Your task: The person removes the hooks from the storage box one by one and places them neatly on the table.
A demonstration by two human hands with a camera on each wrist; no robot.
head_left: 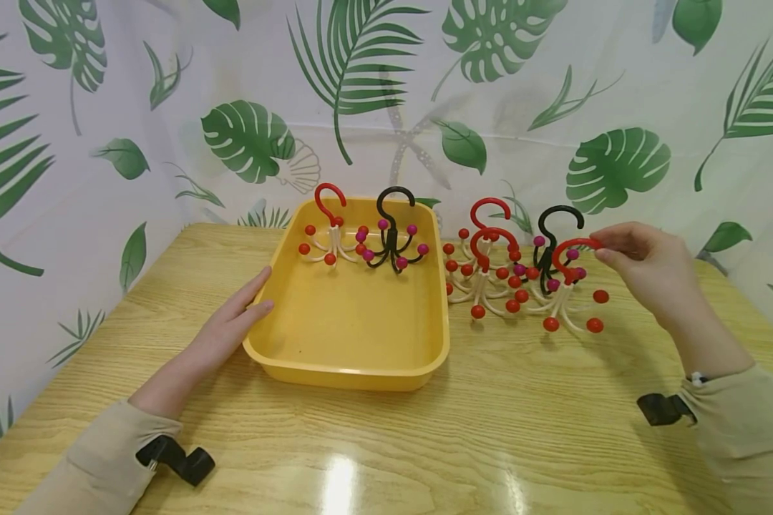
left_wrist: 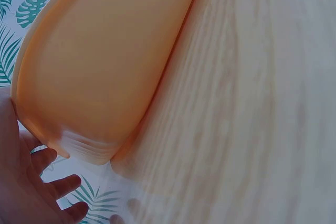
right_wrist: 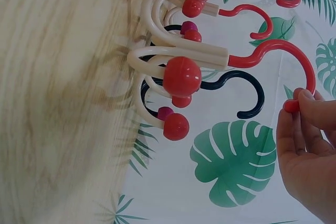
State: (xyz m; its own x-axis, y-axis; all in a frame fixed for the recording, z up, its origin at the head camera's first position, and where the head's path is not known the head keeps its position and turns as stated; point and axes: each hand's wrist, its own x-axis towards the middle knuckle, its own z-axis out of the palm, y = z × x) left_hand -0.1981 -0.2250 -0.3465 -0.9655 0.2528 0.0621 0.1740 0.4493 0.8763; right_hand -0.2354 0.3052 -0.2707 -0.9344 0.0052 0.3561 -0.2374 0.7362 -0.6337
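Observation:
My right hand (head_left: 650,268) pinches the tip of a red hook between thumb and fingers. The hook tops a small octopus-shaped hanger (head_left: 562,300) with cream arms ending in red balls, hanging upright close over the table. In the right wrist view the same red-hooked hanger (right_wrist: 205,56) shows side-on, the hand (right_wrist: 310,135) at its hook end. My left hand (head_left: 232,315) rests at the left rim of a yellow tray (head_left: 354,372). Its fingers (left_wrist: 65,186) are loosely spread beside the tray's wall in the left wrist view.
Inside the tray's far end stand a red-hooked cream hanger (head_left: 333,239) and a black hanger (head_left: 391,239) with magenta balls. Right of the tray are more red-hooked hangers (head_left: 483,286) and another black one (head_left: 544,257), close together. A leaf-patterned cloth (head_left: 386,93) rises behind the table.

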